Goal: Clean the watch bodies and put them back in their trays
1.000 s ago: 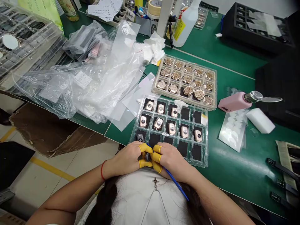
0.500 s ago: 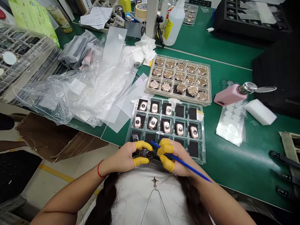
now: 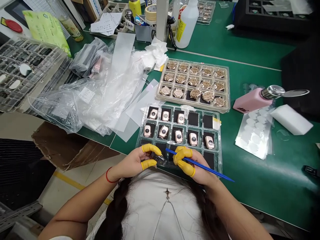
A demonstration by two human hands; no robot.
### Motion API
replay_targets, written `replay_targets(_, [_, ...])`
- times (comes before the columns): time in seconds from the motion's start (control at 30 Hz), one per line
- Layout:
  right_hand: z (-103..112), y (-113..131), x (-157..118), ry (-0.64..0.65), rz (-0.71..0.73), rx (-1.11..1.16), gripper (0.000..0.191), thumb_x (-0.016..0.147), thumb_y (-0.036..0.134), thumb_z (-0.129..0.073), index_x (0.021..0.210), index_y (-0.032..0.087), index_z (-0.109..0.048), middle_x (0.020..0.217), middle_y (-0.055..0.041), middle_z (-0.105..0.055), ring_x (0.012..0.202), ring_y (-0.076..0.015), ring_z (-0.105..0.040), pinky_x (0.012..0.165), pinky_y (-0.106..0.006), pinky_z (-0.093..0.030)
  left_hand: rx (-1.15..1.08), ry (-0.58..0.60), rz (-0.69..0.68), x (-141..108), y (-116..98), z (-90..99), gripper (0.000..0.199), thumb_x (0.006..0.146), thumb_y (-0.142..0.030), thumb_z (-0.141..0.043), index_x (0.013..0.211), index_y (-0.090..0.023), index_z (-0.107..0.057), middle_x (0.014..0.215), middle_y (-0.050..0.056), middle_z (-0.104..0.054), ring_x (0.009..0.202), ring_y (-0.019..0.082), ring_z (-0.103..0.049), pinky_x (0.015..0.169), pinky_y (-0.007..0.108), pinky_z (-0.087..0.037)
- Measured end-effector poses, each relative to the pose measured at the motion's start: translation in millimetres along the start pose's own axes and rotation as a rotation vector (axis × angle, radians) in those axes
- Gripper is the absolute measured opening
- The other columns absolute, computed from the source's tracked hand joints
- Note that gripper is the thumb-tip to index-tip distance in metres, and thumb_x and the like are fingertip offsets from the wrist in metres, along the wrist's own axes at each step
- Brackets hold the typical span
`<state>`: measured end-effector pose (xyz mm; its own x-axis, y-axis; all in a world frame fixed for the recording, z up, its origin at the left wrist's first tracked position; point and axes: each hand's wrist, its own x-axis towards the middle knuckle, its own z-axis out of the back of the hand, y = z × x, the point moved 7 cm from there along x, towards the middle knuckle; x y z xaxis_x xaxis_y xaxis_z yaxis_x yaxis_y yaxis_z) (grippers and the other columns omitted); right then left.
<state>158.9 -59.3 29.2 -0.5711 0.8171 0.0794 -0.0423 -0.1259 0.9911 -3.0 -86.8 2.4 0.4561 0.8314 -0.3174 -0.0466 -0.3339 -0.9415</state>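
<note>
My left hand (image 3: 140, 160), in yellow finger cots, pinches a small dark watch case (image 3: 157, 158) above the near edge of a clear plastic tray (image 3: 220, 146). Between the yellow-covered fingers of my right hand (image 3: 191, 163) lies a thin blue plastic stick (image 3: 207, 168). Its tip points left, toward the watch case, with a small gap between them. Rose-gold rectangular watch cases (image 3: 178, 136) sit in the tray's two far rows on black pads, sensor side up. My hands hide part of the nearest row.
Behind stands a second tray (image 3: 227, 86) of round gold watch cases. Plastic bags (image 3: 100, 103) spread at left, near stacked trays (image 3: 37, 70). On the right are a pink pump bottle (image 3: 250, 101), a white foam block (image 3: 291, 119) and sticker sheets (image 3: 253, 133). A spray bottle (image 3: 186, 28) stands behind.
The watch case in my left hand has tilted; its round sensor faced up before and now its edge shows. My right hand and the blue stick have shifted slightly right. The view has shifted slightly.
</note>
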Motion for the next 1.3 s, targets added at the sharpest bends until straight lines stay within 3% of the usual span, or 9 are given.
replay_targets(0.17, [1.9,-3.8,-1.4,-0.011,0.008,-0.096,0.018,0.088,0.021,-0.053,0.07,0.019,-0.057,0.067,-0.0014,-0.058,0.063,-0.0139,-0.052,0.059,-0.027,-0.044,0.545,0.014,-0.069,3.8,-12.8,-2.1,0.027,0.092,-0.02,-0.047,0.118,-0.02,-0.055,0.115,0.008,-0.062,0.099,0.019,-0.062,0.087,0.033,-0.052])
replay_targets(0.33, [3.4,-6.1,-2.4,-0.035,0.004,-0.143,0.018,0.088,0.02,-0.053,0.071,0.019,-0.058,0.068,-0.0014,-0.059,0.063,-0.0138,-0.053,0.06,-0.027,-0.044,0.985,0.179,-0.138,18.6,-24.1,-17.5,0.034,0.095,-0.019,-0.041,0.127,-0.021,-0.051,0.113,0.008,-0.065,0.102,0.023,-0.063,0.086,0.034,-0.05])
replay_targets(0.5, [4.0,-7.4,-2.6,-0.047,-0.003,-0.165,0.016,0.087,0.018,-0.053,0.073,0.02,-0.059,0.07,-0.0012,-0.06,0.065,-0.0139,-0.053,0.062,-0.027,-0.044,1.038,0.11,-0.151,24.5,-31.6,-11.4,0.026,0.093,-0.027,-0.05,0.117,-0.021,-0.058,0.106,0.005,-0.068,0.094,0.022,-0.065,0.079,0.031,-0.051])
replay_targets(0.7, [2.6,-10.5,4.1,-0.067,-0.103,-0.065,0.015,0.086,0.02,-0.054,0.071,0.02,-0.058,0.071,-0.0009,-0.06,0.067,-0.014,-0.055,0.064,-0.026,-0.045,0.777,-0.276,-0.416,5.4,-56.0,12.0,0.015,0.094,-0.024,-0.052,0.102,-0.021,-0.064,0.093,0.002,-0.068,0.087,0.014,-0.062,0.08,0.026,-0.049])
replay_targets(0.87, [-7.4,-8.0,7.6,-0.028,-0.083,-0.113,0.014,0.085,0.02,-0.055,0.072,0.02,-0.058,0.07,-0.0003,-0.059,0.065,-0.0131,-0.053,0.061,-0.025,-0.044,0.602,-0.083,-0.26,17.3,-39.3,-10.8,0.023,0.088,-0.033,-0.061,0.108,-0.021,-0.063,0.082,-0.001,-0.059,0.059,0.009,-0.049,0.056,0.022,-0.043])
replay_targets(0.97, [-14.7,-2.2,8.4,0.034,-0.032,-0.18,0.011,0.085,0.018,-0.057,0.074,0.019,-0.059,0.07,0.0002,-0.057,0.063,-0.0123,-0.051,0.059,-0.023,-0.042,0.536,-0.042,-0.182,17.6,-34.3,-12.9,0.013,0.088,-0.03,-0.061,0.095,-0.019,-0.064,0.082,-0.001,-0.06,0.061,0.009,-0.05,0.057,0.021,-0.044])
replay_targets(1.1, [-13.4,3.7,8.5,0.083,0.021,-0.2,0.011,0.089,0.019,-0.055,0.081,0.02,-0.062,0.076,-0.001,-0.063,0.07,-0.0129,-0.057,0.066,-0.024,-0.045,0.608,-0.303,-0.274,-10.6,-38.2,31.6,0.009,0.089,-0.025,-0.06,0.084,-0.018,-0.064,0.082,0.0,-0.063,0.071,0.011,-0.057,0.062,0.02,-0.047])
replay_targets(1.2, [7.4,-9.2,5.9,-0.067,-0.073,-0.209,0.013,0.09,0.023,-0.056,0.079,0.021,-0.063,0.078,-0.0009,-0.065,0.072,-0.0134,-0.059,0.069,-0.024,-0.046,1.044,-0.592,-0.329,-44.4,-32.1,69.6,0.012,0.089,-0.026,-0.059,0.083,-0.019,-0.067,0.085,0.001,-0.065,0.073,0.012,-0.059,0.064,0.022,-0.048])
replay_targets(1.3, [25.8,-29.1,-0.9,-0.215,-0.186,-0.181,0.013,0.089,0.029,-0.057,0.08,0.022,-0.064,0.081,-0.0005,-0.065,0.074,-0.0143,-0.06,0.069,-0.025,-0.047,1.408,-0.436,-0.356,-58.3,-8.7,69.9,0.021,0.094,-0.024,-0.05,0.09,-0.019,-0.07,0.09,0.003,-0.068,0.077,0.014,-0.061,0.067,0.024,-0.05])
